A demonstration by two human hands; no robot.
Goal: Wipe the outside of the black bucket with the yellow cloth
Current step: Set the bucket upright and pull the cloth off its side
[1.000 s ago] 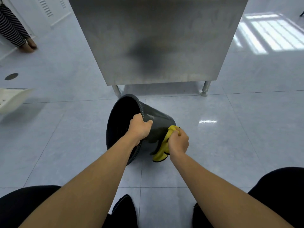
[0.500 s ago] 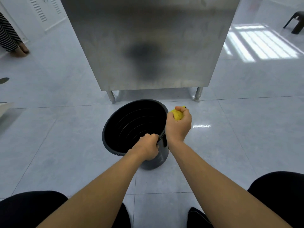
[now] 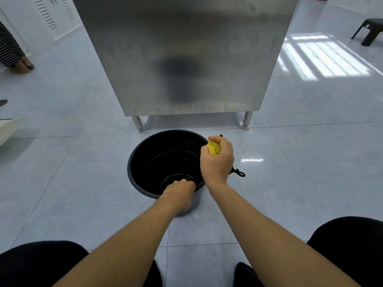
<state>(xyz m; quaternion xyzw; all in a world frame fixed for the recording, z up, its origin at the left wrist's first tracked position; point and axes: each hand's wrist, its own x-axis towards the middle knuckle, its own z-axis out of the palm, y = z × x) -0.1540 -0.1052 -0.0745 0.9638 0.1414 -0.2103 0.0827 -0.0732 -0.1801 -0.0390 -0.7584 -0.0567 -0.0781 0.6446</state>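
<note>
Both bare forearms reach up from the bottom of the frame toward the black bucket (image 3: pixel 165 162), which stands upright on the pale tiled floor (image 3: pixel 290 183) at centre frame, mouth open to the camera. The left hand (image 3: pixel 178 195) is clamped over the near rim, fingers curled down inside and the palm on the outer wall. The right hand (image 3: pixel 217 160) is raised at the bucket's right rim, closed in a fist around the yellow cloth (image 3: pixel 213 149), which is bunched up so that only a wad shows between thumb and fingers. A thin black loop (image 3: pixel 239 173) hangs out just below and right of that fist; whether it belongs to the cloth or the bucket is hard to tell.

Inside the bucket I can see stepped rings down its dark wall and nothing clearly lying in it.

Directly behind, filling the upper middle of the frame, stands a stainless steel cabinet (image 3: pixel 186 48) on short legs. A dark stool (image 3: pixel 371 30) sits at the upper right, and a striped trouser leg (image 3: pixel 8 48) with a foot at the upper left edge.
</note>
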